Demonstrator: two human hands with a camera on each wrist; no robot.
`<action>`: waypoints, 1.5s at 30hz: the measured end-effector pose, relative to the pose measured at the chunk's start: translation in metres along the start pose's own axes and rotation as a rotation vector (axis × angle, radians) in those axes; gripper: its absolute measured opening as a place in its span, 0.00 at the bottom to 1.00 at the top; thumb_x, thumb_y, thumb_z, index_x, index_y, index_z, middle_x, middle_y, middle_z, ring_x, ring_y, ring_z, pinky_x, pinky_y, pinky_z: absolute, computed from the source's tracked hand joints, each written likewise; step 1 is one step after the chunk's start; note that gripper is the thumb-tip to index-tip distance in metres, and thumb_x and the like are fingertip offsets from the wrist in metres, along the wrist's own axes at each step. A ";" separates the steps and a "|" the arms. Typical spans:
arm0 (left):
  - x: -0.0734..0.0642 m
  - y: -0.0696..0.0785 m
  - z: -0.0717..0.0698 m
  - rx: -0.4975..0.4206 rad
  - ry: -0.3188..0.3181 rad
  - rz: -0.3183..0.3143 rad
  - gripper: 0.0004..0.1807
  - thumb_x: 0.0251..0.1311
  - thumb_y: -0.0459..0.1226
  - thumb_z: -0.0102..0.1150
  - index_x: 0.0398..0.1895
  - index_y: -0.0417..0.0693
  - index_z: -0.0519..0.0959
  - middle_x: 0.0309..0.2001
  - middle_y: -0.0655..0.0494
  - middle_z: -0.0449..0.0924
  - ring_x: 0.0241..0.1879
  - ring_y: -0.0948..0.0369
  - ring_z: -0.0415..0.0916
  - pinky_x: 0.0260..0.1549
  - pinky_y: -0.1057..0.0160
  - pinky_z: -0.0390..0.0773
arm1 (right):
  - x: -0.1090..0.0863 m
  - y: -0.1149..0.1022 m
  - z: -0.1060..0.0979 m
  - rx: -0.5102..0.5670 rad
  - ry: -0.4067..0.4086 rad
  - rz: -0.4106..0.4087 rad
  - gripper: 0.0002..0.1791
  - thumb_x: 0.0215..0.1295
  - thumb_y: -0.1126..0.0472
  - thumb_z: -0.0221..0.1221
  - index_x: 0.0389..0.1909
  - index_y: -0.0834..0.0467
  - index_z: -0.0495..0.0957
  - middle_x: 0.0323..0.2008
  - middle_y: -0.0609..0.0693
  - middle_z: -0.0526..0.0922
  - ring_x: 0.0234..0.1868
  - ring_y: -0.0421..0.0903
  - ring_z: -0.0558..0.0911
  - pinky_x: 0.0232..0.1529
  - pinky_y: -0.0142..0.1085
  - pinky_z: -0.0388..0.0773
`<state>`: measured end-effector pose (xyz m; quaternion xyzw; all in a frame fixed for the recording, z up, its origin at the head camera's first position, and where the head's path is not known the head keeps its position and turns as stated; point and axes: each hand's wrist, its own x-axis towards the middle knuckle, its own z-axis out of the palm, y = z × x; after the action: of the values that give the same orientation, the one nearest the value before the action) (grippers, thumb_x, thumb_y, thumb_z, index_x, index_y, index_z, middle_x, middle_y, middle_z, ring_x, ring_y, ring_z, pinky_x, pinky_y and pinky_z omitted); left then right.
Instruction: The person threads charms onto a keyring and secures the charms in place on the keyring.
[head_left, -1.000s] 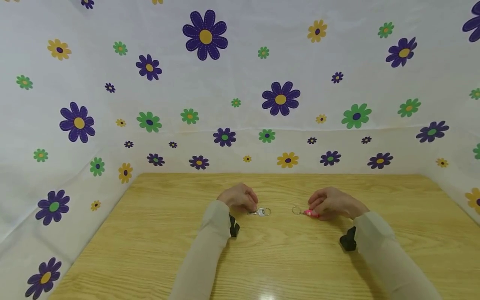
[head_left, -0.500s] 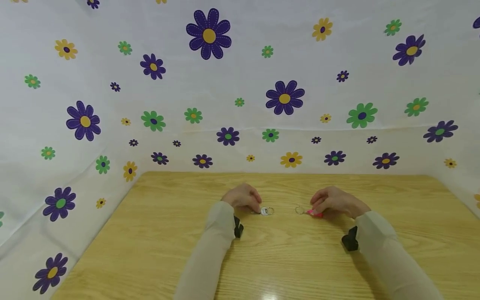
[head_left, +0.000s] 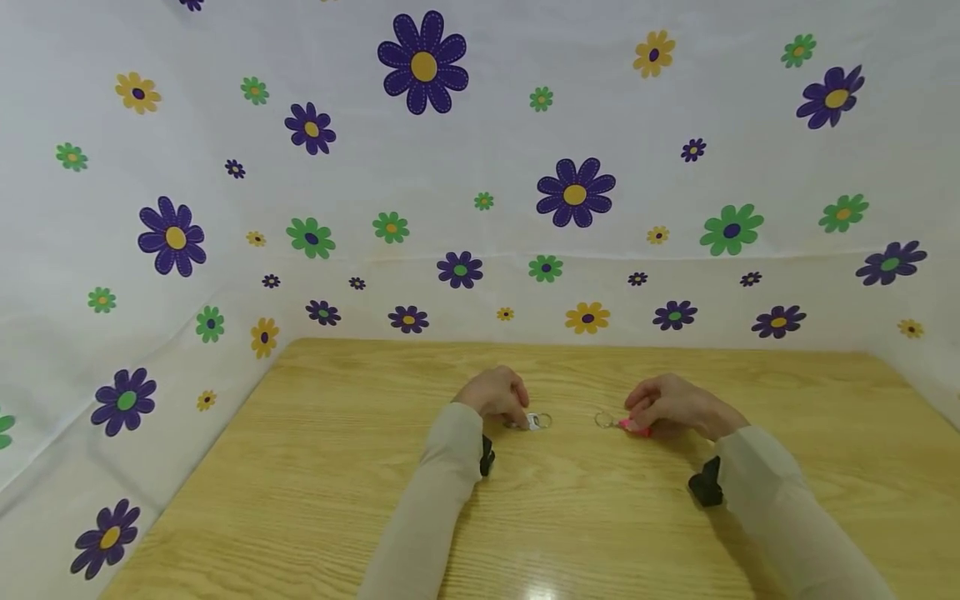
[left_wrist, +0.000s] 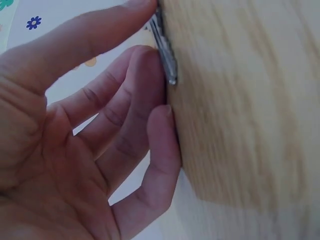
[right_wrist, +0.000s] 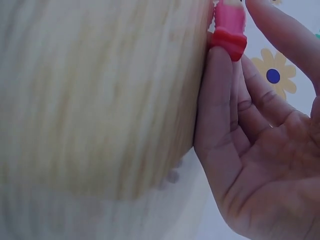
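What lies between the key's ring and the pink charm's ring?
Only bare wood-grain tabletop separates the key's ring from the pink charm's ring; the head view shows it.

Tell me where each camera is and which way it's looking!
Head: worn on the head, looking forward and down at the table; left hand, right hand and sleeves show.
Left wrist: worn there, looking past the palm toward the key; left hand shows.
Right wrist: worn there, looking past the palm toward the pink charm; right hand shows.
Shared: head and left wrist both see the key and left hand.
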<state>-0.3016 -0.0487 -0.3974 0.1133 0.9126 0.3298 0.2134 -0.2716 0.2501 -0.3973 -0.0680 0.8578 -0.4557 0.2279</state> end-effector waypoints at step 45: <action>-0.006 0.000 -0.005 -0.013 -0.251 0.195 0.21 0.72 0.26 0.53 0.16 0.41 0.71 0.16 0.56 0.67 0.17 0.63 0.54 0.25 0.66 0.61 | -0.003 -0.014 0.006 -0.080 -0.038 -0.014 0.04 0.64 0.70 0.63 0.37 0.68 0.83 0.26 0.49 0.80 0.27 0.43 0.75 0.30 0.33 0.76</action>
<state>-0.2989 -0.0536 -0.3921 0.2402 0.8613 0.3381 0.2935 -0.2678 0.2388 -0.3877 -0.0918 0.8705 -0.4211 0.2378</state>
